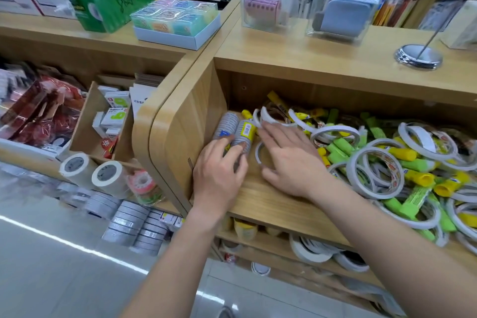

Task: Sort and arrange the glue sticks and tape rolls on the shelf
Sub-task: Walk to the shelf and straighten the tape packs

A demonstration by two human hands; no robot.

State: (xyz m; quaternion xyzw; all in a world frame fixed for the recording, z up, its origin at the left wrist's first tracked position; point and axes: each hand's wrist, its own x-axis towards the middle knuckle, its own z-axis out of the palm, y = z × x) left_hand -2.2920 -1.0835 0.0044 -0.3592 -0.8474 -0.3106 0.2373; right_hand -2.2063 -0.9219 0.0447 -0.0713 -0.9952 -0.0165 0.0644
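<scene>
Inside the shelf (258,204), two wrapped tape stacks (232,128) lie side by side against its left side wall (185,137), running front to back, with the left hand (216,175) curled over their near ends. Right of the wall, just past the stacks, the right hand (289,162) lies flat on a loose tape roll (259,152). Farther right, well apart from the wall, glue sticks (413,178) and tape rolls (374,170) lie heaped together.
</scene>
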